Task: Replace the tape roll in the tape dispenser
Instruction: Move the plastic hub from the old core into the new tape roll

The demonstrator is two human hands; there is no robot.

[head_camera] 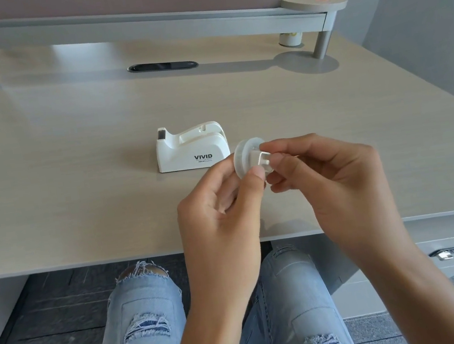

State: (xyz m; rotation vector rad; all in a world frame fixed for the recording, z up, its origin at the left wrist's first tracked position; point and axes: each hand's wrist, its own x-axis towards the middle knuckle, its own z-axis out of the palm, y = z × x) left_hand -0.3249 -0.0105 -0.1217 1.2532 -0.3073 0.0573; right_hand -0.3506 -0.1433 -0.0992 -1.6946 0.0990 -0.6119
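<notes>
Gripping tape roll [243, 159]: left hand [219, 210], right hand [329, 183] fingers pinch white core; dispenser [192, 150] just behind, unobstructed.

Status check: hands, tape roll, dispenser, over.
Left hand and right hand both hold the tape roll above the desk. Dispenser cradle empty. Nothing in the way.

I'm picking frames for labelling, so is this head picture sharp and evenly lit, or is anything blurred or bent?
Head view: daylight is soft and even, with a faint shadow under the shelf; the tape dispenser is sharp, its lettering readable; the tape roll between the left hand and right hand is slightly soft; the wide lens bends the desk edges.
</notes>
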